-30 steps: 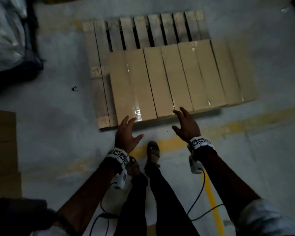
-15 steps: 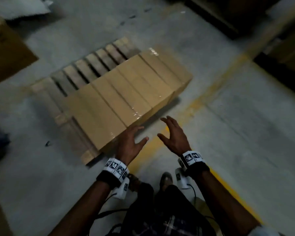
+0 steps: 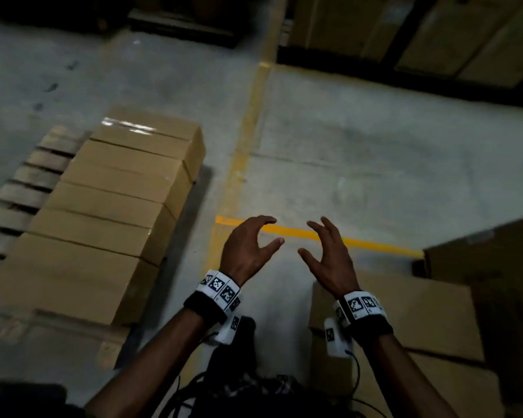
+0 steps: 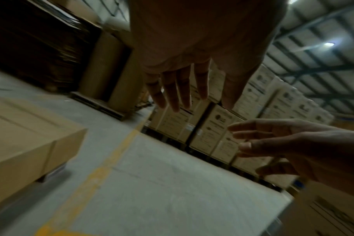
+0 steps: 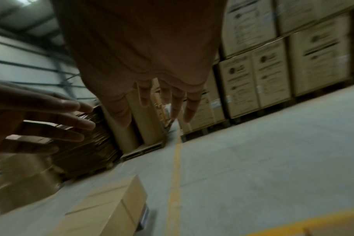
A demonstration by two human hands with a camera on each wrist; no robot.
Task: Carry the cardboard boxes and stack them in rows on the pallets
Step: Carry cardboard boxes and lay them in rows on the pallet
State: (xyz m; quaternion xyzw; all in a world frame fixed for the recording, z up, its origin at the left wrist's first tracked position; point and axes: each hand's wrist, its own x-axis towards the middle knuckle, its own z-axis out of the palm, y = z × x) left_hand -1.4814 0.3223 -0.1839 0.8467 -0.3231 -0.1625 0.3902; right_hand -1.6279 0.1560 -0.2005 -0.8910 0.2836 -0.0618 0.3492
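A row of several long cardboard boxes [image 3: 103, 206] lies on the wooden pallet [image 3: 21, 188] at the left of the head view. The end of that row shows as the boxes [image 4: 30, 143] in the left wrist view and the boxes [image 5: 111, 207] in the right wrist view. Both hands hover empty over the bare floor, apart from every box. My left hand [image 3: 248, 245] has loosely curved fingers. The right hand [image 3: 329, 251] faces it, fingers spread. More cardboard boxes [image 3: 411, 315] lie under my right forearm at the lower right.
Yellow floor lines [image 3: 314, 233] cross the grey concrete ahead. Tall stacks of printed cartons [image 4: 212, 127] on dark pallets stand at the far side. Rolls of brown material [image 5: 131, 124] and flat cardboard sheets [image 4: 30, 47] stand at the far left. Another box [image 3: 480, 257] sits at the right.
My view has swung right, so the loaded pallet moved from straight ahead to the left. Both hands came off the box row and now hang empty over the floor.
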